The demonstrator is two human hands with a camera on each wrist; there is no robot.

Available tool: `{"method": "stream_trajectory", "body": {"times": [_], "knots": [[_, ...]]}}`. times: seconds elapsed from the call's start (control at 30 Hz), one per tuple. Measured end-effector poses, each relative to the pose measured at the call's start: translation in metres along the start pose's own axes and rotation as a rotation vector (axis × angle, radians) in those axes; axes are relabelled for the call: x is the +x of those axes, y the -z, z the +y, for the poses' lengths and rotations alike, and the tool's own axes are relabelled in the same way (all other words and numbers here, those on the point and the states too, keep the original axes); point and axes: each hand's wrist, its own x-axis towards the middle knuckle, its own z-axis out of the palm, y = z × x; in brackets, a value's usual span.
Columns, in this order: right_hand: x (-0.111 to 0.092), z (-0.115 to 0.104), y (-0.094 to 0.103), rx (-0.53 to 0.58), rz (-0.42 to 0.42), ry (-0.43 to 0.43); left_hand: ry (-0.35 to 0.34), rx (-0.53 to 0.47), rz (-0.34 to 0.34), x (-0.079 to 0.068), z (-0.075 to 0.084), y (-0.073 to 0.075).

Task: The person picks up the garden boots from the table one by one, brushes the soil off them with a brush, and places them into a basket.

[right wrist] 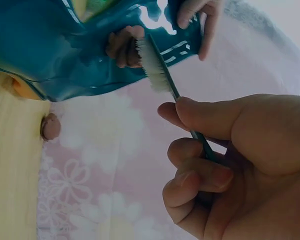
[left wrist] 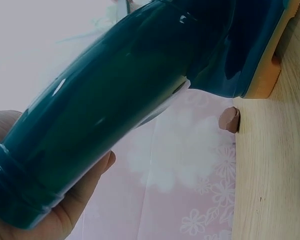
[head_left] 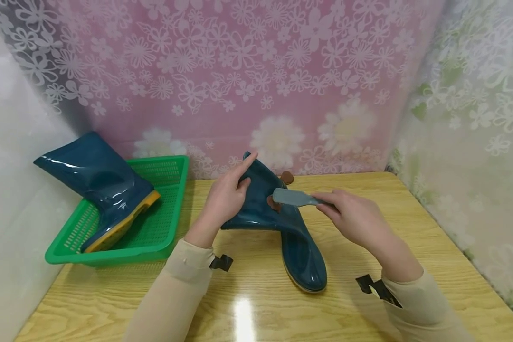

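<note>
A glossy dark blue rubber boot (head_left: 261, 199) is tilted over the table, its shaft raised and its toe towards the front. My left hand (head_left: 225, 195) grips the shaft near its top opening; in the left wrist view part of that hand is hidden behind the shaft. A brown, mud-like lump (right wrist: 125, 46) sticks to the shaft's side. With my right hand (head_left: 359, 217) I hold a grey-blue scrub brush (head_left: 297, 197) by its handle. In the right wrist view, its white bristles (right wrist: 152, 65) face the brown lump and meet its edge.
At the left, a green plastic basket (head_left: 180, 199) holds a second blue boot (head_left: 107, 175) with a yellow sole. A small brown lump (head_left: 287, 177) sits at the back edge of the wooden table (head_left: 359, 304). Flowered curtains (head_left: 222, 71) hang behind and at the right.
</note>
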Motion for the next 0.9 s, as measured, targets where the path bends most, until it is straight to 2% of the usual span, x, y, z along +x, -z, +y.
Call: {"method": "stream_trajectory", "body": {"times": [0.27, 0.57, 0.7, 0.9], "knots": [[-0.001, 0.003, 0.015, 0.139, -0.059, -0.047, 0.006, 0.013, 0.006, 0.0, -0.001, 0.001], [0.003, -0.008, 0.006, 0.222, -0.049, -0.057, 0.013, 0.011, 0.002, 0.001, -0.002, 0.001], [0.007, -0.015, -0.006, 0.199, -0.045, -0.035, 0.007, 0.009, 0.003, 0.0, -0.001, 0.001], [0.01, -0.018, -0.016, 0.099, -0.025, 0.0, -0.007, 0.006, 0.012, 0.001, -0.002, 0.001]]}}
